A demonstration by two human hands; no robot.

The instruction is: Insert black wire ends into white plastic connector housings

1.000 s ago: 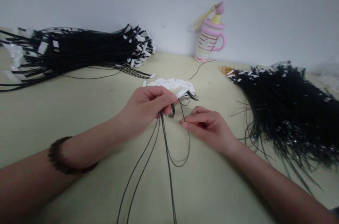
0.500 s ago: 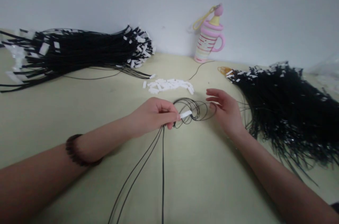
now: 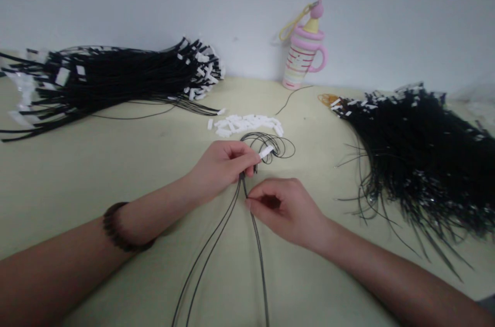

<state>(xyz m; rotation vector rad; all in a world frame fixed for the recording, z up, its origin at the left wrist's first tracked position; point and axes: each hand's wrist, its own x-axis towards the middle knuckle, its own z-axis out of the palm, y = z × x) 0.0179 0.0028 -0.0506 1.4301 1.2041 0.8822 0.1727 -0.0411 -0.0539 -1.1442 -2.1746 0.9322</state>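
Between thumb and fingers, my left hand (image 3: 228, 164) pinches a small white tag (image 3: 266, 151) together with several thin black cords (image 3: 284, 147). Their loops curl out beyond the fingertips, and the strands hang down toward the near edge of the view. Just below and to the right, my right hand (image 3: 292, 211) is closed in a pinch on one of the hanging strands. A dark beaded bracelet (image 3: 116, 226) circles my left wrist. Small white pieces (image 3: 247, 124) lie in a loose pile just past my left hand.
A thick bundle of black cords with white ends (image 3: 127, 74) lies at the back left. Another large black bundle (image 3: 425, 157) spreads over the right side, with yellow rubber bands (image 3: 328, 100) by its tip. A pink-and-white cup (image 3: 301, 61) stands against the wall.
My right hand has come from beside the cord loops, fingers apart, down and left to pinch a hanging strand. My left hand keeps its hold; the loops have shifted slightly up and left.
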